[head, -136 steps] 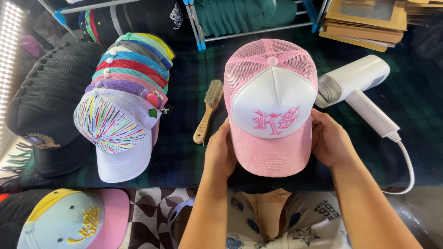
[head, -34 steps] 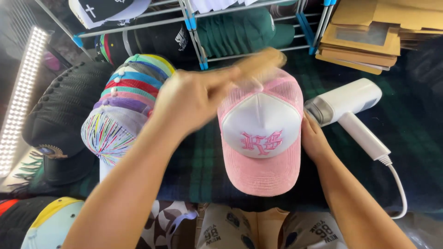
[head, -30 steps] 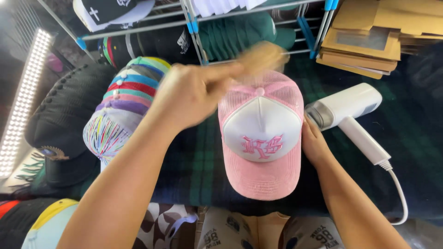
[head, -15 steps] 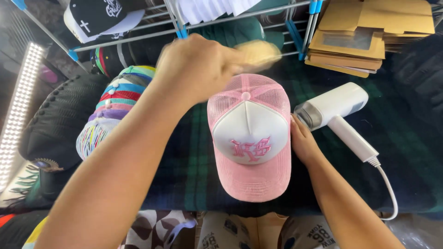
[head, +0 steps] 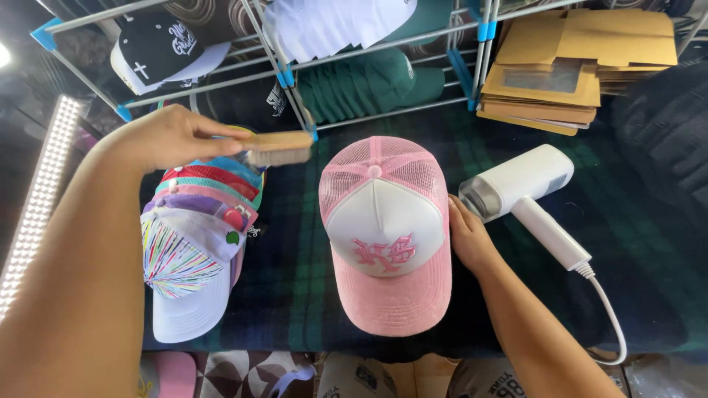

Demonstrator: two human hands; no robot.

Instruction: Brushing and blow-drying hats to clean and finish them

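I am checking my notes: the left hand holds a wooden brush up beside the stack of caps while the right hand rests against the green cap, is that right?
Not quite: the head view shows the right hand against a pink and white cap, not a green one. The left hand does hold the wooden brush by the stack of caps.

Your left hand and right hand were bare, with no gloves, rings or watch in view. Both forearms were uncovered to the edge of the frame, with no sleeves showing. At the bottom edge, your clothing was dark with pale printed patterns.

Cap between cap stack — steamer
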